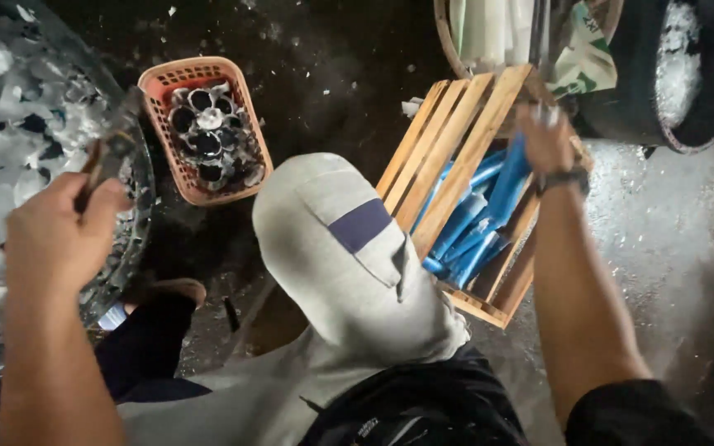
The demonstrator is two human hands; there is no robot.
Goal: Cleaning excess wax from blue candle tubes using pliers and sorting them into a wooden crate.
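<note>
My left hand (53,239) is closed around the brown handle of a flat metal blade tool (116,136), raised over the rim of a large metal basin (130,248) full of white flakes. My right hand (545,139), with a watch on the wrist, reaches over a slatted wooden crate (456,136) and grips the top end of a blue tube (507,183). Several more blue tubes (466,235) lie inside the crate. A thin dark rod (540,33) rises just above that hand; whether the hand touches it is unclear.
An orange plastic basket (249,140) holding dark round cups crusted with white stands between basin and crate. My grey-clad knee (349,256) fills the centre. A black tub (708,83) of white flakes and a woven basket (448,37) stand at the top right. The floor is dark and flecked with white.
</note>
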